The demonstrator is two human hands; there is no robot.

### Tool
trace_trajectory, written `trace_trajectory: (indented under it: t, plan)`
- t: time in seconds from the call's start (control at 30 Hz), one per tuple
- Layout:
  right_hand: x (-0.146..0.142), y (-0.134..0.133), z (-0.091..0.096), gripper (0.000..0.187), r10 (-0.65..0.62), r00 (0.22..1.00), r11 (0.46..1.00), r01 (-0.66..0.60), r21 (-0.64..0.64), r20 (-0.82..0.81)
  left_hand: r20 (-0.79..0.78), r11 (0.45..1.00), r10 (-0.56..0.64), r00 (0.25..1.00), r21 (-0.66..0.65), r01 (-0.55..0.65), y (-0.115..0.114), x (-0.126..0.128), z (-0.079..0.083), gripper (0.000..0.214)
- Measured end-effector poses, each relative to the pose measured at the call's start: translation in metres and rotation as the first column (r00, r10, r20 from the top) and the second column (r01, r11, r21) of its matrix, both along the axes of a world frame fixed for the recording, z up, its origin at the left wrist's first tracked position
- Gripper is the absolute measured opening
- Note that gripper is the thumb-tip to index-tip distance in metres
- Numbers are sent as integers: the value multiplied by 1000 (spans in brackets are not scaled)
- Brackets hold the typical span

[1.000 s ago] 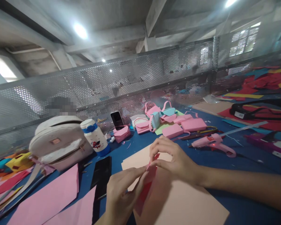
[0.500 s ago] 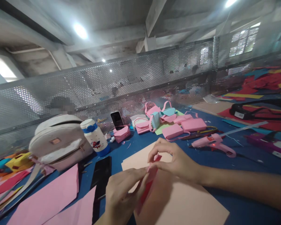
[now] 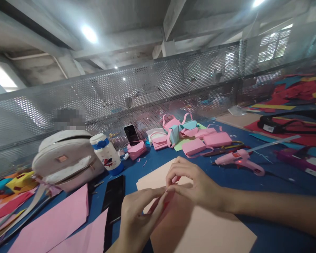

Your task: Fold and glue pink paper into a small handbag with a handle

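Above a stack of peach paper sheets (image 3: 218,228), both hands meet fingertip to fingertip. My left hand (image 3: 138,211) is closed, pinching a small pinkish-red piece of paper (image 3: 168,203). My right hand (image 3: 192,179) has its thumb and fingers pinched at the upper end of the same piece. Most of the paper is hidden behind my fingers, so its folded shape cannot be made out. A pink glue gun (image 3: 238,161) with a lit red light and a clear glue stick lies right of my right hand. A black phone (image 3: 113,196) lies left of my left hand.
Several small pink paper bags (image 3: 195,147) stand at the back, some with light-blue parts. A bottle (image 3: 106,154) and a pale backpack (image 3: 68,158) are at left. Pink sheets (image 3: 55,218) lie front left, a purple tool (image 3: 302,161) at right. Perforated metal screens the far edge.
My left fingers and thumb have shifted on the paper, and my right fingertips have closed in over its top. Less of the red paper shows now. The surrounding things stay put.
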State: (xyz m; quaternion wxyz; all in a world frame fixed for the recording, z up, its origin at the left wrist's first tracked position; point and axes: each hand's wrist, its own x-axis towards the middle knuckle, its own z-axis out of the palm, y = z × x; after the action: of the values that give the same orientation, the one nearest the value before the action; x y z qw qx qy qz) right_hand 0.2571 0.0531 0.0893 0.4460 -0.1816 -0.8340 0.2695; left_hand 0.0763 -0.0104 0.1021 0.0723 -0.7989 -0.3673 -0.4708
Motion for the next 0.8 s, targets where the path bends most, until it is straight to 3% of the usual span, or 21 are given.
trace_trajectory:
  t: [0.17,0.33,0.43,0.7,0.8]
  plan:
    - [0,1,1,8,-1,1000,998,0,63,12,41,998,-28,999,-47,30,2,0,-2,11]
    - [2,4,5,10,-44,999,997,44,60,9,116,945,35,993,-328,5,1,-5,-3,15]
    - [4,6,8,12,-52,999,999,52,-2,12,151,911,64,987,-412,4,1,-7,-1,16]
    - [10,19,14,14,-131,989,984,121,-127,-73,319,882,171,932,-470,-1,9,-11,-2,19]
    - [11,18,9,10,-68,993,993,58,-102,-93,312,888,157,937,-459,4,7,-10,-3,19]
